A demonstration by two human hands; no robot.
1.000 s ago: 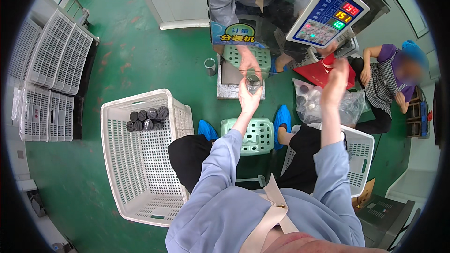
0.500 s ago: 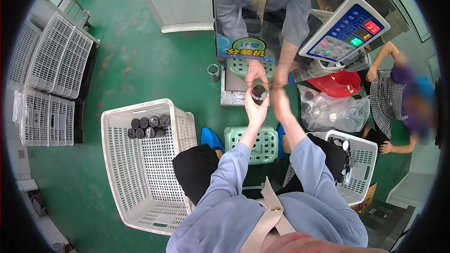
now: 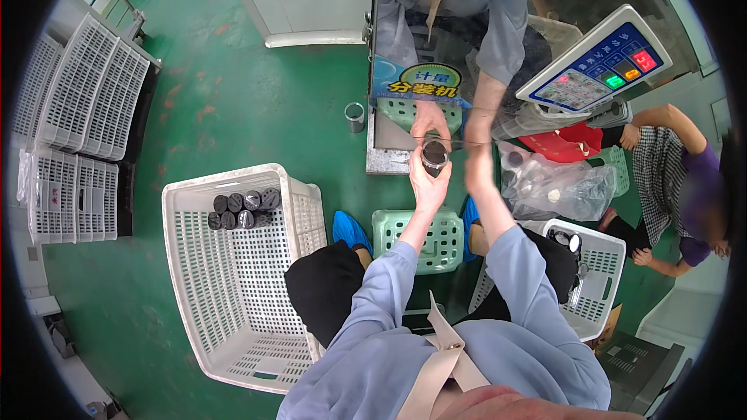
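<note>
My left hand point(image 3: 428, 187) is wrapped round a clear jar point(image 3: 435, 153) with dark contents, held open end up in front of a shiny machine panel point(image 3: 459, 39). To its right, apart from the jar, my right hand point(image 3: 478, 171) is smeared by motion beside the panel's lower edge, so its fingers cannot be read. The panel mirrors my arms and hands. Below the jar is the machine's metal base point(image 3: 387, 160). A tilted control display point(image 3: 595, 62) with lit digits stands at the upper right.
At left, a large white crate point(image 3: 303, 210) holds several dark-filled jars point(image 3: 243, 210). A smaller white crate point(image 3: 607, 260) with lids stands at right. Nearby are a green stool point(image 3: 416, 241), a clear cup point(image 3: 355, 117), a plastic bag point(image 3: 556, 190), a red bag point(image 3: 564, 142) and another person point(image 3: 661, 179).
The view has shifted slightly. My right hand has moved a little right and down, farther from the jar in my left hand. The display's digits differ, and the person at right has shifted.
</note>
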